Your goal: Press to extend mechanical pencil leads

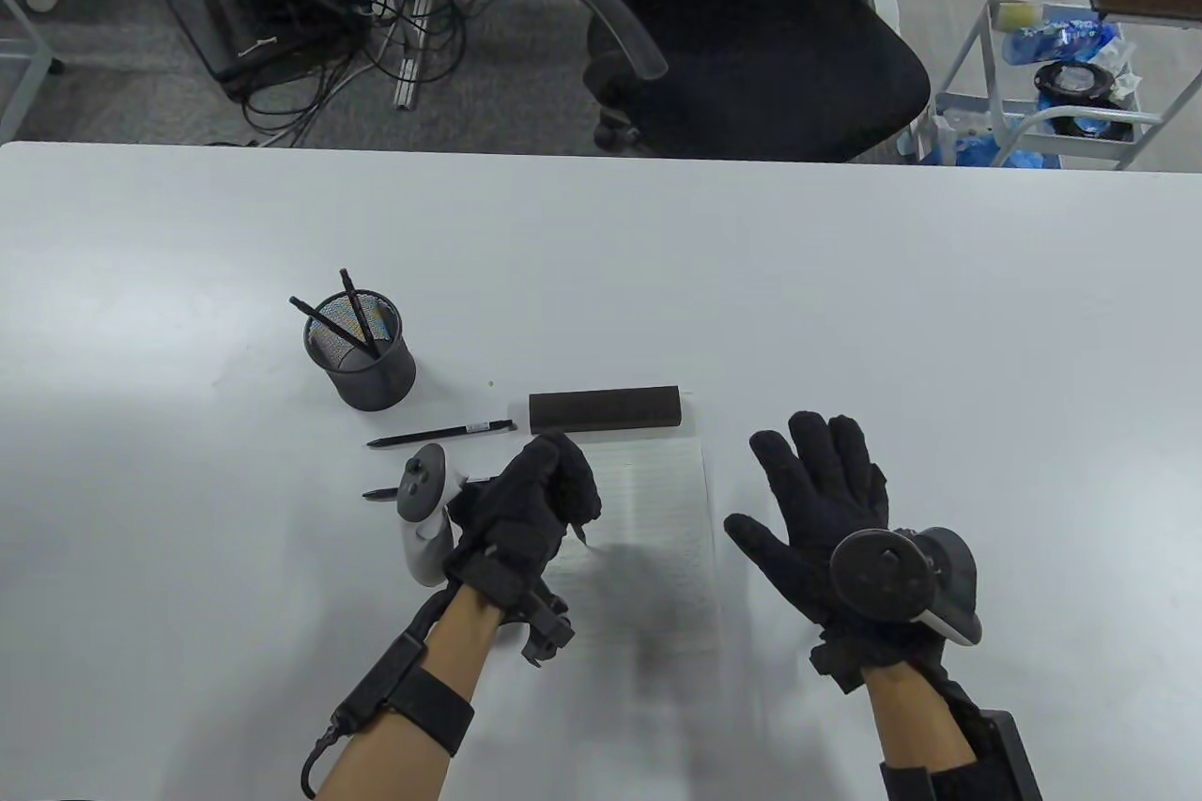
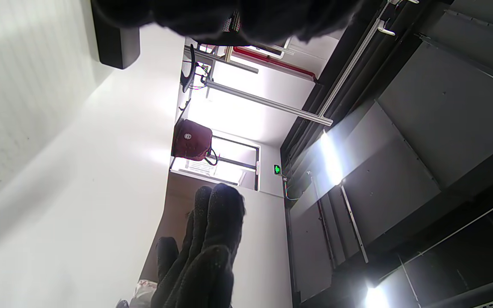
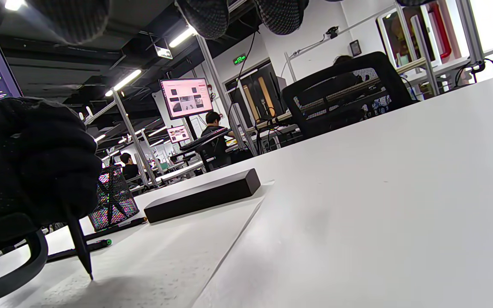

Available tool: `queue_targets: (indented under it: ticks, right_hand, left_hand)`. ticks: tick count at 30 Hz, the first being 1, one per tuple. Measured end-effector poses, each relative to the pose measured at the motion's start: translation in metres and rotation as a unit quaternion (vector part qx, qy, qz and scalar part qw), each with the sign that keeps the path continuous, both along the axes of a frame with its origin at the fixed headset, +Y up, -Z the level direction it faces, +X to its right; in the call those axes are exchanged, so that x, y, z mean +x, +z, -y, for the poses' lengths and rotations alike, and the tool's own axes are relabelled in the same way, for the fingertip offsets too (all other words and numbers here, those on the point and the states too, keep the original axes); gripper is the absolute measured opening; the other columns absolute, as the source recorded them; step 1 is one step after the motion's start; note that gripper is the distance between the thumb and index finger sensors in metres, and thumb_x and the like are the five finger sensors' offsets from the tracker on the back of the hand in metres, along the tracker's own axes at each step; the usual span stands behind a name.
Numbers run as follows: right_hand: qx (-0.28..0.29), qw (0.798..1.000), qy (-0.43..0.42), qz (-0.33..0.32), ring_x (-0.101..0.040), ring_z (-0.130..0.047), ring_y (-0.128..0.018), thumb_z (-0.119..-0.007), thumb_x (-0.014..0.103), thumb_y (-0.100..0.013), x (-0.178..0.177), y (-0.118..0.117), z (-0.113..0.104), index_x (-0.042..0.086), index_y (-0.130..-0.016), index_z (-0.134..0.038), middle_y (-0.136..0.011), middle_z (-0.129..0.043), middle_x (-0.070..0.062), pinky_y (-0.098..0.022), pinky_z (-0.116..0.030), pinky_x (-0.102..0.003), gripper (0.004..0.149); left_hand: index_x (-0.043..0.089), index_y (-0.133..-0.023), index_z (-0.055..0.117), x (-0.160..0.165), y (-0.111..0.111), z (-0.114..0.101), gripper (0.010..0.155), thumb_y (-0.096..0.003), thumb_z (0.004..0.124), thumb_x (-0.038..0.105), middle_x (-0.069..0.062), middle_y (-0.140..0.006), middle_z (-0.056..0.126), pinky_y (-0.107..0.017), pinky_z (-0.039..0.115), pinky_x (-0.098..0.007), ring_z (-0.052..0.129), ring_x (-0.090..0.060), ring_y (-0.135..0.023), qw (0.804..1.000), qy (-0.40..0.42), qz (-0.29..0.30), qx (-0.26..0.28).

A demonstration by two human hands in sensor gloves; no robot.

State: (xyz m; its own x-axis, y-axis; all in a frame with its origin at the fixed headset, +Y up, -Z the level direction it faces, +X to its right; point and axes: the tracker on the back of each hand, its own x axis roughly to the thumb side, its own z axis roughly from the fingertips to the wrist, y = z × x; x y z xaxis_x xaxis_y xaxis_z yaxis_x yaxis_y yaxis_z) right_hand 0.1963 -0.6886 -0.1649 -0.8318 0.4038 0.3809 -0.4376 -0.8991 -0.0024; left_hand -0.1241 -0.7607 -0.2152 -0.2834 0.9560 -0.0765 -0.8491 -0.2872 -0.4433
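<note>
— Where is the pencil being worked on?

— The left hand is closed in a fist around a black mechanical pencil, upright, its tip on or just above the sheet of lined paper on the white counter.

— And the right hand?

— The right hand has its fingers spread wide and holds nothing, just right of the paper.

— Any other pencils?

— Two loose pencils lie on the counter left of the paper, and two more stand in the mesh pen cup beyond them. A dark rectangular block sits at the paper's far edge.
</note>
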Motion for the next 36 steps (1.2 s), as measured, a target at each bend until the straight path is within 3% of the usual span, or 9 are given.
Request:
queue_targets:
  ticks: [11, 15, 20, 25, 28, 33, 36]
  right_hand:
    - [0.0, 1.0, 0.0, -0.001, -0.065, -0.02, -0.105, -0.057, 0.063, -0.056, 0.0, 0.0, 0.0, 0.02, -0.121, -0.038, -0.123, -0.032, -0.034, -0.063, -0.037, -0.084, 0.08]
    - [-0.001, 1.0, 0.0, -0.002, -0.065, -0.02, -0.105, -0.057, 0.063, -0.056, -0.001, 0.0, 0.0, 0.021, -0.121, -0.037, -0.123, -0.032, -0.034, -0.063, -0.037, -0.084, 0.08]
    - [0.001, 1.0, 0.0, -0.003, -0.065, -0.02, -0.105, -0.057, 0.063, -0.056, -0.001, 0.001, 0.0, 0.02, -0.121, -0.038, -0.123, -0.032, -0.034, -0.063, -0.037, -0.084, 0.08]
    - [0.003, 1.0, 0.001, -0.007, -0.065, -0.02, -0.105, -0.057, 0.063, -0.056, -0.002, 0.001, 0.0, 0.02, -0.121, -0.038, -0.123, -0.032, -0.034, -0.063, -0.036, -0.084, 0.08]
    - [0.006, 1.0, 0.001, -0.007, -0.065, -0.02, -0.105, -0.057, 0.063, -0.056, -0.002, 0.001, -0.001, 0.02, -0.121, -0.038, -0.123, -0.032, -0.034, -0.063, -0.037, -0.084, 0.08]
    - [0.008, 1.0, 0.001, -0.009, -0.065, -0.02, -0.105, -0.057, 0.063, -0.056, -0.002, 0.001, -0.001, 0.021, -0.121, -0.038, -0.123, -0.032, -0.034, -0.063, -0.037, -0.084, 0.08]
    - [0.008, 1.0, 0.002, -0.01, -0.065, -0.02, -0.105, -0.056, 0.063, -0.056, -0.003, 0.002, -0.001, 0.021, -0.121, -0.038, -0.123, -0.032, -0.035, -0.063, -0.036, -0.084, 0.08]
  left_hand:
    - [0.036, -0.077, 0.073, 0.005, 0.001, 0.002, 0.042, -0.061, 0.048, 0.065, 0.012, -0.063, 0.083, -0.068, 0.068, -0.046, 0.083, -0.015, -0.06, 1.0, -0.019, 0.014, 0.007]
    - [0.037, -0.086, 0.068, 0.009, 0.003, 0.001, 0.046, -0.0595, 0.045, 0.066, 0.01, -0.073, 0.08, -0.073, 0.061, -0.047, 0.079, -0.016, -0.069, 0.999, -0.022, 0.021, 0.01]
    - [0.036, -0.106, 0.049, 0.007, 0.004, -0.014, 0.051, -0.0623, 0.04, 0.059, 0.008, -0.09, 0.07, -0.075, 0.056, -0.049, 0.071, -0.019, -0.08, 0.995, -0.075, 0.023, 0.057]
    - [0.034, -0.11, 0.056, 0.0, 0.005, -0.027, 0.049, -0.0645, 0.05, 0.049, 0.003, -0.105, 0.061, -0.071, 0.058, -0.05, 0.071, -0.021, -0.081, 0.988, -0.137, -0.014, 0.073]
    - [0.036, -0.114, 0.059, -0.009, 0.005, -0.037, 0.051, -0.0641, 0.059, 0.047, 0.002, -0.112, 0.052, -0.07, 0.065, -0.048, 0.075, -0.019, -0.083, 0.972, -0.205, -0.038, 0.106]
    - [0.033, -0.114, 0.062, -0.03, 0.01, -0.057, 0.054, -0.0612, 0.068, 0.041, 0.003, -0.106, 0.063, -0.069, 0.073, -0.05, 0.081, -0.018, -0.086, 0.941, -0.29, -0.083, 0.155]
    - [0.034, -0.111, 0.068, -0.043, 0.015, -0.068, 0.053, -0.0585, 0.071, 0.039, 0.005, -0.104, 0.07, -0.071, 0.067, -0.057, 0.079, -0.02, -0.089, 0.894, -0.387, -0.112, 0.198]
